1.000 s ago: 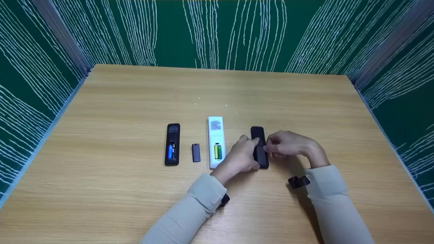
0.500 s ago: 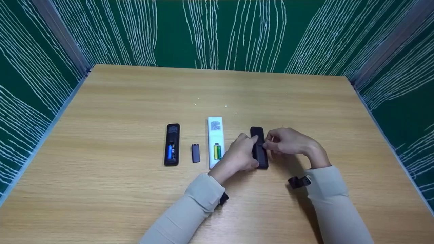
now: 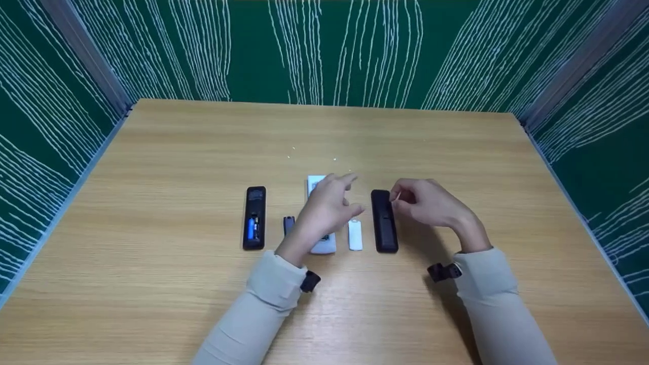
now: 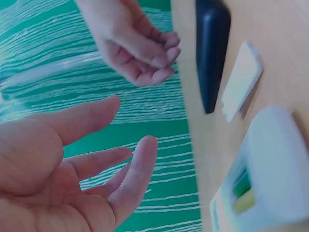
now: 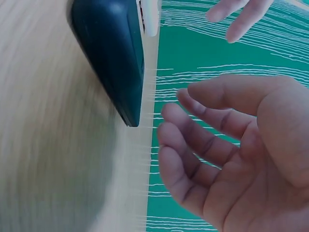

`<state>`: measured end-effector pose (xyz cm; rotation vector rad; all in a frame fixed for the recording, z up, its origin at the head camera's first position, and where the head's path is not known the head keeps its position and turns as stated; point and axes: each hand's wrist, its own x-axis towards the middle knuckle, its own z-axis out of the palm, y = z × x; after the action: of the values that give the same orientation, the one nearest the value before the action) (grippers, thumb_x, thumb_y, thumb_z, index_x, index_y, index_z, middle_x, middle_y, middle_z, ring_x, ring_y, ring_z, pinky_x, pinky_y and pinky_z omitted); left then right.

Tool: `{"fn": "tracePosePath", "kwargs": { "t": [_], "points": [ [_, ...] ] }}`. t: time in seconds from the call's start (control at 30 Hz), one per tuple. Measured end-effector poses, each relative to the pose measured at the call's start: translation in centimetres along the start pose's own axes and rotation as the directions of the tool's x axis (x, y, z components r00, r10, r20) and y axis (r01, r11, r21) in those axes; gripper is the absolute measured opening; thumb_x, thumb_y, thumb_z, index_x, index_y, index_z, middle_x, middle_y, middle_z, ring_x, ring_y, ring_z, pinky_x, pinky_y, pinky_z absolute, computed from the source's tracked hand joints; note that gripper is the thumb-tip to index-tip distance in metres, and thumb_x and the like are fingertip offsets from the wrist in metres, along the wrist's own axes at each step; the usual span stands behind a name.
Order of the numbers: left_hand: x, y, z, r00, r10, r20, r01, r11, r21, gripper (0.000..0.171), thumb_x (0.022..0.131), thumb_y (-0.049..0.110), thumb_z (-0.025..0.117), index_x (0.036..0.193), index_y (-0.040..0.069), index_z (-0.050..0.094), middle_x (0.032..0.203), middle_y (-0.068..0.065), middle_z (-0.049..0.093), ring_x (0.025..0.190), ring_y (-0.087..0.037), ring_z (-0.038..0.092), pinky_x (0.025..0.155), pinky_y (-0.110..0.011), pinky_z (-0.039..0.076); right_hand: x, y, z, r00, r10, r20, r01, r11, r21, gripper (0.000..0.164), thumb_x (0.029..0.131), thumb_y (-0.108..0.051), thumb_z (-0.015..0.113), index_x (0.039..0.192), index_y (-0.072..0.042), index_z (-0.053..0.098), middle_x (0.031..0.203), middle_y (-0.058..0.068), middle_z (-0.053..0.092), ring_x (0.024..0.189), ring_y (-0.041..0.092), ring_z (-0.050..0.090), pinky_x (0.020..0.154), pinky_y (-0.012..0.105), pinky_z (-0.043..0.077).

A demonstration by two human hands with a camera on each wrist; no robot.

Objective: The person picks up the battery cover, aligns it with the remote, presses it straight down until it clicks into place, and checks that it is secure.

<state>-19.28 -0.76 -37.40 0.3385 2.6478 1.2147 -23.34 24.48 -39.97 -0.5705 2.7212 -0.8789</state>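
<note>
My left hand (image 3: 324,208) is raised over the white remote control (image 3: 323,247), fingers spread and holding nothing; it hides much of that remote. Green and yellow batteries (image 4: 244,193) show in the white remote's bay in the left wrist view. Between the white remote and a black remote control (image 3: 385,228) lies a white battery cover (image 3: 355,235). This black remote rests back side up with its cover on. My right hand (image 3: 426,203) hovers at its right edge, fingers loosely bent, with nothing in them in the right wrist view.
Another black remote (image 3: 255,205) lies at the left, its bay exposing a blue battery (image 3: 251,228) and a darker one. Close to it is a small dark battery cover (image 3: 289,224), partly behind my left arm. Tiny white bits (image 3: 334,159) dot the wooden table (image 3: 152,284) farther back.
My left hand has let go of the right-hand black remote and moved left over the white one, revealing the white cover. My right hand has drawn slightly up and off the black remote.
</note>
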Motion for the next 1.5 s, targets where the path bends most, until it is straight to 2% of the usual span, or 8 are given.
{"fn": "tracePosePath", "kwargs": {
  "t": [0.03,0.1,0.33,0.57,0.7,0.97,1.17,1.5],
  "points": [
    [-0.2,-0.2,-0.3,1.0,0.005,-0.01,-0.005,1.0,-0.001,0.069,0.1,0.016,0.076,0.162,0.012,0.046,0.146,-0.013,0.057,0.095,-0.016,0.065,0.077,-0.026,0.059,0.1,-0.1,0.0,1.0,-0.002,-0.007,0.002,1.0,0.002,0.016,0.098,-0.007,0.061,0.11,-0.008,0.073,0.087,0.007,0.065,0.075,0.022,0.058,0.062,0.033,0.049],
    [-0.6,-0.8,-0.8,0.999,0.016,-0.034,-0.016,1.0,0.011,0.066,0.101,0.017,0.074,0.161,0.013,0.047,0.144,-0.013,0.058,0.096,-0.016,0.064,0.075,-0.025,0.059,0.2,-0.4,0.0,1.0,-0.003,-0.02,0.003,1.0,0.009,0.018,0.099,-0.007,0.06,0.112,-0.007,0.073,0.09,0.007,0.066,0.077,0.023,0.059,0.063,0.034,0.051],
    [-2.0,-3.5,-1.8,0.996,0.012,-0.089,-0.004,0.996,0.087,0.063,0.101,0.019,0.073,0.159,0.014,0.05,0.141,-0.011,0.059,0.112,-0.022,0.065,0.086,-0.029,0.061,0.3,-1.2,0.4,0.998,-0.004,-0.061,0.006,1.0,0.03,0.016,0.104,-0.009,0.058,0.11,-0.009,0.073,0.097,0.008,0.069,0.082,0.025,0.062,0.065,0.035,0.054],
    [-3.4,-5.5,-2.5,0.996,-0.007,-0.092,0.01,0.999,0.04,0.068,0.099,0.016,0.076,0.161,0.017,0.048,0.149,-0.013,0.053,0.119,-0.025,0.062,0.087,-0.03,0.061,0.5,-2.5,1.6,0.995,-0.06,-0.077,0.061,0.998,0.008,0.012,0.106,-0.012,0.062,0.109,-0.01,0.073,0.098,0.004,0.07,0.084,0.023,0.063,0.071,0.038,0.055],
    [-4.1,-6.2,-2.5,0.996,-0.016,-0.085,0.017,1.0,0.015,0.074,0.097,0.016,0.079,0.163,0.019,0.045,0.15,-0.011,0.051,0.128,-0.028,0.06,0.097,-0.036,0.06,0.5,-3.3,2.3,0.993,-0.098,-0.066,0.097,0.995,-0.021,0.011,0.105,-0.014,0.065,0.107,-0.009,0.074,0.095,0.002,0.07,0.084,0.021,0.062,0.076,0.037,0.055],
    [-4.6,-7.3,-2.2,0.998,-0.035,-0.053,0.035,0.999,-0.008,0.089,0.09,0.014,0.086,0.166,0.016,0.039,0.159,-0.01,0.045,0.13,-0.03,0.056,0.105,-0.044,0.054,0.5,-4.1,2.9,0.98,-0.186,-0.071,0.183,0.982,-0.056,0.009,0.102,-0.012,0.068,0.102,-0.007,0.075,0.09,0.0,0.07,0.081,0.018,0.062,0.074,0.035,0.055],
    [-4.3,-7.5,-1.9,0.998,-0.061,-0.003,0.061,0.997,-0.045,0.096,0.086,0.013,0.089,0.166,0.016,0.037,0.159,-0.011,0.045,0.135,-0.031,0.054,0.114,-0.046,0.049,0.3,-4.5,3.1,0.978,-0.195,-0.069,0.192,0.98,-0.056,0.009,0.102,-0.012,0.069,0.105,-0.006,0.076,0.094,0.001,0.07,0.084,0.018,0.063,0.076,0.035,0.057],
    [-4.0,-7.3,-1.7,0.995,-0.089,0.044,0.092,0.993,-0.068,0.102,0.082,0.01,0.092,0.167,0.016,0.035,0.149,-0.011,0.048,0.126,-0.027,0.052,0.109,-0.04,0.048,0.4,-4.8,3.4,0.975,-0.204,-0.093,0.201,0.979,-0.043,0.012,0.102,-0.011,0.068,0.111,-0.006,0.075,0.1,0.003,0.072,0.086,0.019,0.064,0.079,0.035,0.059]
  ]
}}
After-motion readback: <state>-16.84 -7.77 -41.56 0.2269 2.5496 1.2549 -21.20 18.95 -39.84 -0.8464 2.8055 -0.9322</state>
